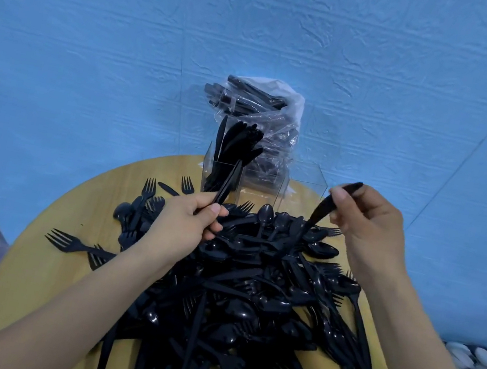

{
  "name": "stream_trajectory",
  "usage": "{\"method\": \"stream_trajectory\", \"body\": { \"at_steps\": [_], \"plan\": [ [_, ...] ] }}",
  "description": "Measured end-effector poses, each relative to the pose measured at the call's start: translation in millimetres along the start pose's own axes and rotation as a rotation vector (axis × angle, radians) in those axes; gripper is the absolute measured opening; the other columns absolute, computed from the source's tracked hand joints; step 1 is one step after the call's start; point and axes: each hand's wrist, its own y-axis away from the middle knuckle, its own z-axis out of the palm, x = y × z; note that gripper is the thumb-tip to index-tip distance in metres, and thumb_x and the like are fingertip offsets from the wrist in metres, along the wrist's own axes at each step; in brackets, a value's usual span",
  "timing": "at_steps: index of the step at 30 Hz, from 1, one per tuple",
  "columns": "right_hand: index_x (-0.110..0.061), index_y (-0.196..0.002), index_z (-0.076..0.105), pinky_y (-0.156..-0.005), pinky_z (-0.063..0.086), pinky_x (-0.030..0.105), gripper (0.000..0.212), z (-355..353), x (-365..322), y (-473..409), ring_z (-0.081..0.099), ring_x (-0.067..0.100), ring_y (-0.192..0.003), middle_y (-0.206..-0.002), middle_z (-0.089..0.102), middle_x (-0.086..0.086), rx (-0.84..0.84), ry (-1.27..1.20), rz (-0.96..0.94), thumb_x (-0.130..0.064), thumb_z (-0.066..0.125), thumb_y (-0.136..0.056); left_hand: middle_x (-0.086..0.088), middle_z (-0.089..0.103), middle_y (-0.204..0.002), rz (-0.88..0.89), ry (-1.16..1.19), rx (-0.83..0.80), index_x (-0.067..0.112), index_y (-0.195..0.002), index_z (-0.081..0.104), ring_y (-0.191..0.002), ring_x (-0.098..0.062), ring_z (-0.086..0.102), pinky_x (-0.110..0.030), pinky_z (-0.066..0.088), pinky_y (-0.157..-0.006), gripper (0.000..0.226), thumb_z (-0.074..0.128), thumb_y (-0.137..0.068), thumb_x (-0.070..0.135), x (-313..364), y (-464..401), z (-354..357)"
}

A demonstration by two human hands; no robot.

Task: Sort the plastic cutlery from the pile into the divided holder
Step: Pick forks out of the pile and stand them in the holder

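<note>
Hard to tell types within tangled black cutlery pile (248,299) on round table (35,271). Left hand (186,226) pinching a knife (229,183); right hand (371,229) pinching another piece (324,206). Clear divided holder (263,184) far, knives in left compartment.

A heap of black plastic cutlery (250,283), forks, spoons and knives tangled together, lies before me. Behind it stands the clear divided holder (255,183), its left compartment packed with upright knives (235,147). I hold one black piece (228,183) in my left hand and another (326,207) in my right.
</note>
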Motion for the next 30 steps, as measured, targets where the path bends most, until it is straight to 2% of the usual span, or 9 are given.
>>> {"method": "stream_trajectory", "body": {
  "at_steps": [7,10,13,15,18,20,24,28,30],
  "plan": [
    [-0.014,-0.073,0.06,-0.047,0.043,0.017,0.016,39,0,11,0.048,0.005,-0.044,-0.053,0.057,-0.007,-0.088,0.075,0.061,-0.008,0.064,-0.087,-0.002,0.067,-0.099,-0.095,0.228,-0.187,0.011,-0.119,0.061,-0.084,-0.008,0.068,-0.02,0.056,-0.074,0.028,0.043,-0.098,0.006,13,17,25],
    [-0.008,-0.076,0.059,-0.045,0.043,0.017,0.013,51,6,14,0.051,0.005,-0.042,-0.055,0.059,0.001,-0.052,0.129,0.106,-0.01,0.063,-0.089,-0.002,0.07,-0.093,-0.044,0.203,-0.216,0.01,-0.114,0.065,-0.078,-0.004,0.068,-0.017,0.054,-0.066,0.028,0.042,-0.098,0.005,16,24,26],
    [-0.01,-0.075,0.059,-0.045,0.044,0.019,0.018,60,11,17,0.052,0.004,-0.04,-0.052,0.057,0.001,-0.013,0.186,0.131,-0.011,0.058,-0.092,0.0,0.07,-0.104,0.005,0.147,-0.221,0.019,-0.116,0.065,-0.087,-0.007,0.069,-0.023,0.056,-0.077,0.029,0.044,-0.098,0.008,14,29,27],
    [-0.006,-0.08,0.062,-0.047,0.045,0.019,0.021,64,12,20,0.053,0.004,-0.041,-0.052,0.056,-0.002,-0.008,0.184,0.154,-0.014,0.051,-0.096,0.002,0.068,-0.103,0.044,0.11,-0.235,0.027,-0.112,0.064,-0.083,-0.005,0.069,-0.018,0.054,-0.071,0.03,0.044,-0.099,0.009,13,32,27],
    [0.005,-0.089,0.059,-0.05,0.048,0.019,0.034,66,11,26,0.056,0.005,-0.048,-0.063,0.055,0.006,-0.05,0.029,0.23,-0.022,0.043,-0.1,0.006,0.063,-0.083,0.14,-0.046,-0.218,0.041,-0.1,0.061,-0.064,0.004,0.062,-0.013,0.048,-0.061,0.035,0.045,-0.098,0.01,13,35,25],
    [-0.002,-0.082,0.058,-0.052,0.049,0.02,0.031,66,9,31,0.056,0.006,-0.049,-0.061,0.054,0.005,-0.09,0.07,0.229,-0.026,0.048,-0.098,0.005,0.055,-0.079,0.206,-0.185,-0.199,0.035,-0.111,0.058,-0.056,0.008,0.054,-0.008,0.042,-0.056,0.031,0.044,-0.098,0.011,12,36,24],
    [-0.009,-0.078,0.058,-0.053,0.048,0.021,0.021,62,13,34,0.054,0.007,-0.048,-0.057,0.054,0.001,-0.117,0.232,0.203,-0.017,0.052,-0.096,0.004,0.052,-0.096,0.303,-0.388,-0.219,0.024,-0.139,0.043,-0.068,0.006,0.052,-0.004,0.039,-0.065,0.042,0.044,-0.098,0.014,7,40,24],
    [-0.016,-0.094,0.061,-0.065,0.051,0.024,0.017,49,15,34,0.06,0.008,-0.065,-0.076,0.062,0.0,-0.251,0.166,0.22,-0.021,0.046,-0.099,0.013,0.053,-0.084,0.241,-0.387,-0.117,0.027,-0.137,0.045,-0.064,0.005,0.05,-0.004,0.039,-0.062,0.041,0.043,-0.098,0.012,4,42,7],
    [-0.023,-0.104,0.061,-0.077,0.05,0.024,0.015,27,22,30,0.061,0.009,-0.08,-0.089,0.065,-0.004,-0.199,0.392,0.185,-0.023,0.047,-0.098,0.015,0.057,-0.084,0.179,-0.349,-0.044,0.034,-0.131,0.046,-0.065,0.0,0.05,-0.009,0.04,-0.061,0.04,0.043,-0.098,0.013,0,42,-5]
  ]
}}
